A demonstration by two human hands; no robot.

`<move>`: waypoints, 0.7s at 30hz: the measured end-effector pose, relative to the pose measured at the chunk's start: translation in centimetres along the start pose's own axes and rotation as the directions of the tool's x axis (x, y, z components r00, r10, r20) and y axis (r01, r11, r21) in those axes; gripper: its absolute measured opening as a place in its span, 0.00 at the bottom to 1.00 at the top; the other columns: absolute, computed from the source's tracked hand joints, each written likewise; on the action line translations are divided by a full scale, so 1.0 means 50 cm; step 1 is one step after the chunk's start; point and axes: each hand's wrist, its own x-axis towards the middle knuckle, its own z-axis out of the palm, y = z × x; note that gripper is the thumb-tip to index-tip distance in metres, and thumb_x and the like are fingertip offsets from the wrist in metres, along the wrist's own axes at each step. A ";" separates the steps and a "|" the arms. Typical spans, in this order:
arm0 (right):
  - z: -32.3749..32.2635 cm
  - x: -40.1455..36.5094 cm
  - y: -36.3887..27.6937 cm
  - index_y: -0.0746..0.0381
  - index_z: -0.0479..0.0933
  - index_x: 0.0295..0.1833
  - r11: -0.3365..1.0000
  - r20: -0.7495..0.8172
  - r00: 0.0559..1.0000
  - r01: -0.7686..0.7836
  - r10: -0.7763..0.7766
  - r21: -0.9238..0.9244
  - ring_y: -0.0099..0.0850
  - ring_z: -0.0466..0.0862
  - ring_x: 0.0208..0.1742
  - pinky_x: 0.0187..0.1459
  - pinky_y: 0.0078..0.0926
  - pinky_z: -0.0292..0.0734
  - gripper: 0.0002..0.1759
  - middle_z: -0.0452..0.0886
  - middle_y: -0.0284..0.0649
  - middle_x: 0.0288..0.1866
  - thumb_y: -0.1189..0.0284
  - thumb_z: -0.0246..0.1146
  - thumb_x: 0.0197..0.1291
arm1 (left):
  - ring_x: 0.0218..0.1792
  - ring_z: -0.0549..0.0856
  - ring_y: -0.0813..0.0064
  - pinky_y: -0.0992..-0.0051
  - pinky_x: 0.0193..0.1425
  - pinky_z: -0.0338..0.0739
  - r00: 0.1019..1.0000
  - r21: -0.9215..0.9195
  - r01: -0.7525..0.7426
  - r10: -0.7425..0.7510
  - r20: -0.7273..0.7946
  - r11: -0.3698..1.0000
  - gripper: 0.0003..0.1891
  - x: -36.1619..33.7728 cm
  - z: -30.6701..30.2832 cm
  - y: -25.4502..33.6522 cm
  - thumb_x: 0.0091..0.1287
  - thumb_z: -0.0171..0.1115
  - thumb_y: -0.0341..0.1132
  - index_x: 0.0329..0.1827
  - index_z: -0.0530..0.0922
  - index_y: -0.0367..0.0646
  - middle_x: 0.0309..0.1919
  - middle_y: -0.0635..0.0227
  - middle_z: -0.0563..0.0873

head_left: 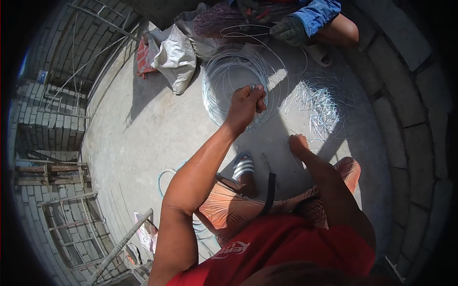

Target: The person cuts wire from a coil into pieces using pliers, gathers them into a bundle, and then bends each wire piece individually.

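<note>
My left hand (246,105) is closed in a fist above the big coil of thin silvery wire (208,90). A small greyish bit shows at the top of that fist, too small to name. Lower down and to the right, my right hand (299,144) is closed, fingers pinched, with a thin strand of wire curving down from it. Just beyond that hand lies a tangled heap of short cut wire pieces (324,107) on the concrete floor (143,138).
Opposite me sits another person in a blue sleeve (322,19), whose gloved hand (288,31) is by looped wire. White sacks (176,57) lie at the upper left. A slippered foot (244,167) is in front of me. Block walls (400,90) stand on both sides; a pole (119,248) slants lower left.
</note>
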 end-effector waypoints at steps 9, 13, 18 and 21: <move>-0.255 -0.010 0.073 0.68 0.73 0.43 0.772 -0.256 0.920 -0.075 0.298 0.631 0.52 0.86 0.40 0.47 0.47 0.82 0.09 0.83 0.55 0.38 0.71 0.58 0.68 | 0.30 0.84 0.78 0.75 0.38 0.79 0.997 0.031 0.056 -0.058 0.050 0.998 0.15 0.022 -0.022 -0.024 0.81 0.58 0.43 0.46 0.81 0.38 0.28 0.72 0.82; -0.475 -0.076 0.081 0.62 0.75 0.42 -0.239 -0.194 0.845 0.349 0.497 0.906 0.29 0.84 0.36 0.39 0.27 0.81 0.05 0.81 0.37 0.36 0.72 0.61 0.72 | 0.35 0.83 0.80 0.76 0.43 0.77 0.973 0.154 0.086 -0.116 0.199 0.984 0.13 0.014 0.014 -0.038 0.74 0.67 0.41 0.49 0.83 0.39 0.36 0.71 0.87; -0.590 -0.111 0.027 0.61 0.75 0.42 -0.532 -0.226 0.780 0.577 0.583 0.619 0.33 0.85 0.37 0.37 0.28 0.81 0.04 0.81 0.38 0.37 0.75 0.61 0.73 | 0.40 0.81 0.81 0.75 0.46 0.74 0.918 0.202 -0.075 -0.011 0.396 0.977 0.23 -0.021 0.102 -0.053 0.63 0.77 0.47 0.50 0.85 0.37 0.37 0.71 0.86; -0.586 -0.106 0.003 0.61 0.75 0.42 -0.552 -0.242 0.772 0.601 0.587 0.579 0.32 0.86 0.37 0.36 0.28 0.81 0.02 0.80 0.38 0.37 0.77 0.60 0.72 | 0.39 0.81 0.81 0.76 0.45 0.73 0.882 0.134 0.017 -0.079 0.464 0.991 0.25 -0.020 0.128 -0.058 0.61 0.78 0.50 0.50 0.85 0.37 0.37 0.70 0.87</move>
